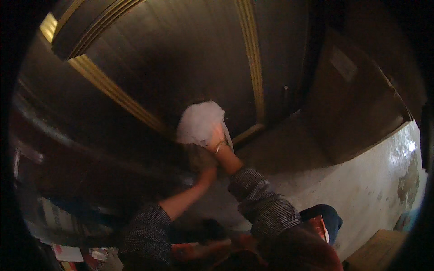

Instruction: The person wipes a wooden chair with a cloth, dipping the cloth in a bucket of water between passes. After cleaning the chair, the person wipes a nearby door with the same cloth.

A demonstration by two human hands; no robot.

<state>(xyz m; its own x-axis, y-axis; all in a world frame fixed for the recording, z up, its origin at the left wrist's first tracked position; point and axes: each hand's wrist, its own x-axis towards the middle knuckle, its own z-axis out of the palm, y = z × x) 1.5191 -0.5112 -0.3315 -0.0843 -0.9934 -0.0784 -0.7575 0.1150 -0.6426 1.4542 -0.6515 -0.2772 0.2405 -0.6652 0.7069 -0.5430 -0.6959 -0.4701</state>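
Observation:
Both arms reach forward to a pale cloth (200, 123) at the lower part of a dark panelled door (190, 67) with gold-coloured trim strips. My right hand (217, 137), with a bracelet at the wrist, presses on the cloth's right side; its fingers are blurred. Just below and to the left, my left hand (203, 161) is in shadow under the cloth's lower edge. Whether it grips the cloth cannot be told.
A pale, stained wall (366, 179) curves along the right. A cardboard box (376, 250) stands at the lower right. Various items, one a white and red packet (67, 253), lie at the lower left. A brown panel (359, 111) is at the right.

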